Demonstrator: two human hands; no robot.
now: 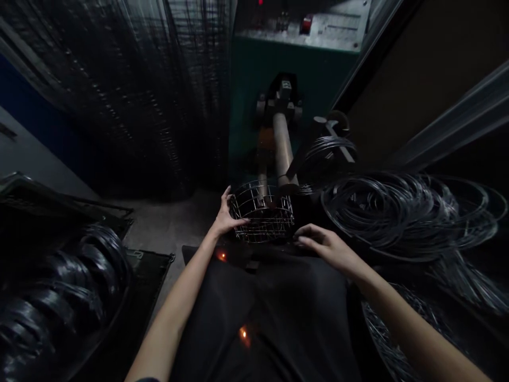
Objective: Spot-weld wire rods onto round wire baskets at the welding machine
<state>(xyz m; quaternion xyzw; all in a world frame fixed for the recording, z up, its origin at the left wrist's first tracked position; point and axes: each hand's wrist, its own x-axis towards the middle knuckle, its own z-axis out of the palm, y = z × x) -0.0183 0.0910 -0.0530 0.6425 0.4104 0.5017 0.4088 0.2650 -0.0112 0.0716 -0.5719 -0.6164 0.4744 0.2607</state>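
1. Wire basket (pixel 262 225), round, open mesh: at centre, at the far edge of the dark cloth (pixel 286 297) over the person's lap, below the machine's arms.
2. Left hand (pixel 227 218): gripping the basket's left side, thumb along the near rim, fingers spread up the outer wall.
3. Right hand (pixel 324 245): partly open, fingers bent, thumb a little apart; fingertips just beside the basket's right edge, with a narrow dark gap between.
4. Machine (pixel 254 69), green body, metal panel above: stands beyond the basket.
5. Upper cylinder (pixel 283 146), pale metal: slopes toward the person, its end close over the basket's far right rim, leaving little room there.
6. Lower rod (pixel 262 183), thinner: comes down at the basket's far side; exact contact cannot be told.
7. Wound wire (pixel 330 143): on a holder just right of the upper cylinder.
8. Loose wire coils (pixel 389 212): a broad heap beyond the right forearm, bounding that side.
9. Cut wire pieces (pixel 393 329): lower right, partly behind the forearm.
10. Grey floor (pixel 159 225): a strip left of the left hand, widest room beside the basket, bounded by a dark container (pixel 147 270) with bundled wire (pixel 95 265).
11. Orange glints, two: on the cloth.
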